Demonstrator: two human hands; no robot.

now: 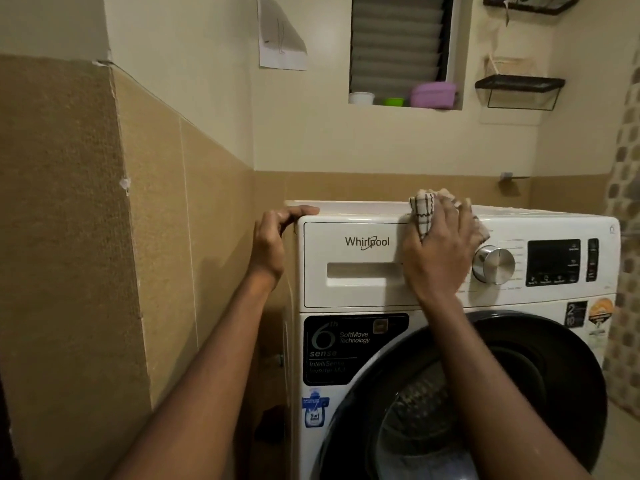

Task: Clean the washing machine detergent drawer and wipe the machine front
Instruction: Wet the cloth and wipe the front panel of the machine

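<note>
Laundry corner | left hand [272, 239] hooked over washing machine [540, 299] top, bracing | right hand [441, 252] clutching cloth [424, 216], wiping front

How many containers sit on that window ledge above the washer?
3: a white tub at the left, a small green bowl in the middle, a purple box at the right. Others could hide behind them.

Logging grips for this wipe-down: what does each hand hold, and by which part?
The right hand holds a bunched checked cloth by its middle, pressing it on the washing machine front. The left hand grips the machine's top left edge.
</note>
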